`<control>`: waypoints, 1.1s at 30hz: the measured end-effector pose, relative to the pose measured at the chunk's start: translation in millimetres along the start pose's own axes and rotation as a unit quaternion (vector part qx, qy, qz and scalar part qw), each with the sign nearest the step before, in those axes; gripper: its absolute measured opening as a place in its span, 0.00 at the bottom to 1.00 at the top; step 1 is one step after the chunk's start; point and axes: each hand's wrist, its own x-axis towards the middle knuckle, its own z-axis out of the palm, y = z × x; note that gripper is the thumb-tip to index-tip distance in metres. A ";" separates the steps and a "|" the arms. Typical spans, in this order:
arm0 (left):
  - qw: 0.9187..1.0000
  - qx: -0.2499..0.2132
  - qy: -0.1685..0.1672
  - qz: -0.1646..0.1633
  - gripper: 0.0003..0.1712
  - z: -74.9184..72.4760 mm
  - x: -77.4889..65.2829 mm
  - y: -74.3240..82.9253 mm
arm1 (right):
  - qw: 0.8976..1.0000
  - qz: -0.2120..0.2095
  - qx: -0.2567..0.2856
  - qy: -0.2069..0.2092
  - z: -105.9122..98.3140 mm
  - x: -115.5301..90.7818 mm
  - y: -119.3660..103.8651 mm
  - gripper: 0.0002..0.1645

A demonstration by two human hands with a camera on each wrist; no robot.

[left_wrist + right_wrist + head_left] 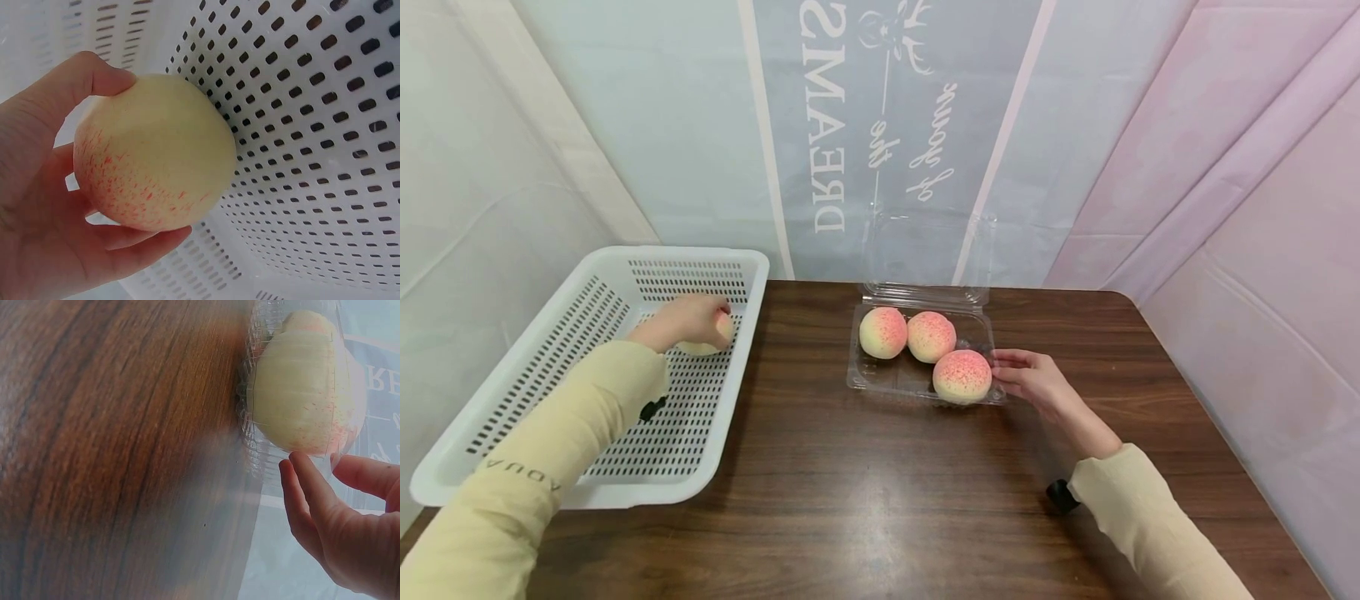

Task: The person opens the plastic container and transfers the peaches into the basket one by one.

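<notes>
Inside the white basket (741, 367), my left hand (688, 321) grips a pale-yellow peach with pink speckles (156, 153), thumb on one side and fingers round the other. To the right, a clear plastic clamshell box (868, 379) stands with its lid (928, 250) raised. Three peaches lie in it: a left one (883, 333), a middle one (931, 337) and a front right one (962, 377). With thumb and fingertips my right hand (1037, 383) pinches the box's right edge, close by the front right peach.
A brown wooden table (865, 492) carries both the basket and the box. Right behind it hangs a printed cloth backdrop (700, 125), and pale cloth (1277, 275) closes off the right side. The basket's slotted walls rise around my left hand.
</notes>
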 end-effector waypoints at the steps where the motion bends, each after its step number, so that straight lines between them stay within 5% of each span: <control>1: 1.000 -0.001 -0.002 0.003 0.34 0.2 0.6 -1.9 | 1.000 0.000 0.000 0.000 -0.1 -0.1 -0.2 0.31; 11: 1.000 -0.020 -0.011 0.007 0.34 -3.7 3.0 -9.8 | 1.000 0.003 0.003 0.001 -0.3 -0.1 0.0 0.31; 33: 0.999 -0.022 -0.033 0.013 0.28 -42.2 -2.1 -6.9 | 1.000 0.001 -0.001 0.006 1.6 -1.4 -3.2 0.31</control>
